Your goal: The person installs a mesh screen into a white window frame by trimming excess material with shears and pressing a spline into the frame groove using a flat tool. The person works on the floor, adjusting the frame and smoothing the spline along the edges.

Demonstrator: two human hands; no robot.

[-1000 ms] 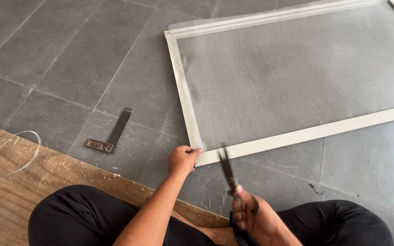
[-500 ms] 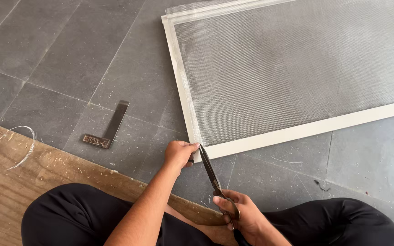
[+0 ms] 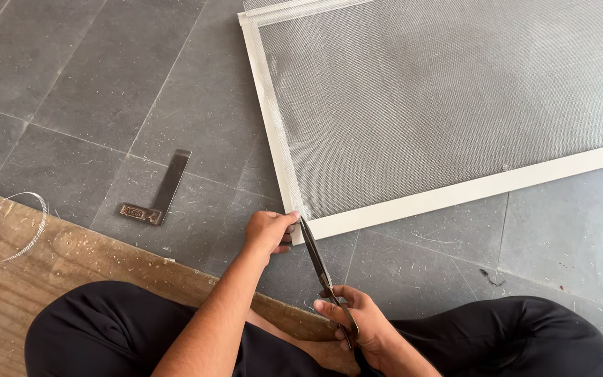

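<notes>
A white-framed window screen (image 3: 455, 192) with grey mesh lies flat on the grey tiled floor. My left hand (image 3: 268, 232) pinches the frame's near left corner. My right hand (image 3: 354, 324) grips the handles of dark scissors (image 3: 317, 260), whose blades point up and away from me, with the tip at that same corner next to my left fingers. I sit cross-legged in black trousers (image 3: 106, 328) just below the frame.
A metal try square (image 3: 160, 190) lies on the tiles to the left of the frame. A wooden board (image 3: 29, 279) covers the floor at the lower left, with a thin loop of clear cord (image 3: 26, 234) on it.
The scissors have swung left and forward until their tip reaches the frame's corner. My left hand stays on the corner. The view has shifted slightly.
</notes>
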